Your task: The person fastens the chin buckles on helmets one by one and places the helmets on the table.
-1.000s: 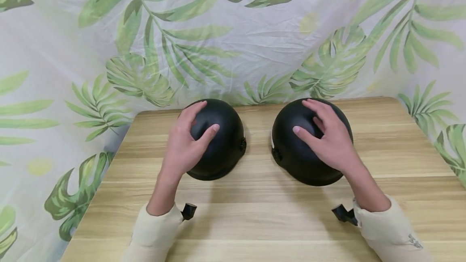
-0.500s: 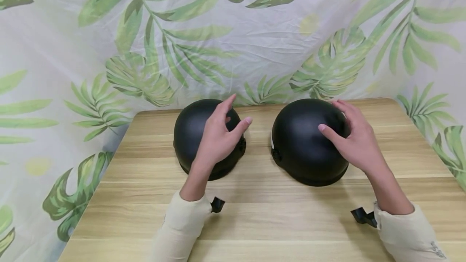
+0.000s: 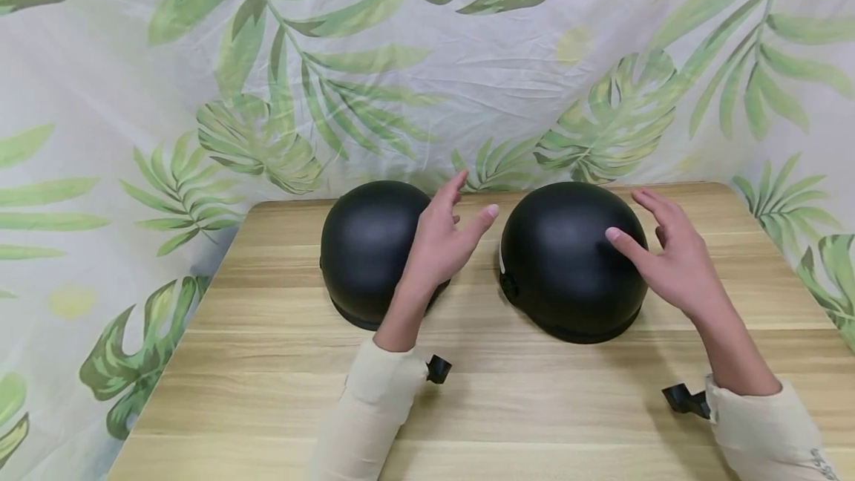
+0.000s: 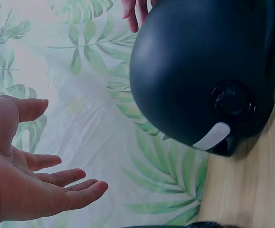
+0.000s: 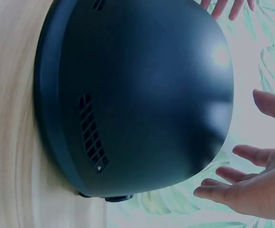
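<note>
Two black helmets sit side by side on the wooden table, domes upward. Above the right side of the left helmet hovers my left hand, its fingers spread and its palm turned toward the right helmet. My right hand is at the right side of that right helmet, fingers extended and slightly bent. In the left wrist view the left hand is apart from the right helmet, which shows a round knob and a pale strip. The right wrist view shows a gap between the right hand and the helmet.
The wood-grain table runs back to a leaf-print cloth hanging behind and at both sides. A small black mount sticks out from the left sleeve, and a similar black mount from the right one.
Both hands have moved right. The left has crossed from the left helmet's left side to its right side; the right has shifted off the right helmet's top to its right side. The helmets have stayed put.
</note>
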Available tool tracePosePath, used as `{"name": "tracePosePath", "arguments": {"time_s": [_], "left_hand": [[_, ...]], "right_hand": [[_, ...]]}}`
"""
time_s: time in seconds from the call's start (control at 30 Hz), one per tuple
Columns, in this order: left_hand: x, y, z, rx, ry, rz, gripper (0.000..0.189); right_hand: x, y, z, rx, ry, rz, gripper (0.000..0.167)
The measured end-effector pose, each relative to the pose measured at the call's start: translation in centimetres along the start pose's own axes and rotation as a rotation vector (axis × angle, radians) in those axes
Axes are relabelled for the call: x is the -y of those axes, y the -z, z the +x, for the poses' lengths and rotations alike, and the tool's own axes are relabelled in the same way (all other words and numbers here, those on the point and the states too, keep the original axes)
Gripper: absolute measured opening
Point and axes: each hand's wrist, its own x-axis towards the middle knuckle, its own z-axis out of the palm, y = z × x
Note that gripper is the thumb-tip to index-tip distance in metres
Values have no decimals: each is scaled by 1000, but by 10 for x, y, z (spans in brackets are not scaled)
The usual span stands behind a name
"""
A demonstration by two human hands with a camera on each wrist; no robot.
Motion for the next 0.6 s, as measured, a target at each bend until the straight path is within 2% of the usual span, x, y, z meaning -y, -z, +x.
{"name": "tracePosePath", "arguments": {"time_s": [0.3,0.5,0.6], "left_hand": [[8,-22,9,-12,24,-36,75],[14,-30,10,-6,30,-38,77],[16,-32,10,17,35,-24,80]], "right_hand": [[-10,0,4,40,-18,-18,82],[-18,0,7,69,-32,-26,85],[-20,0,8,91,-43,0,86]]}}
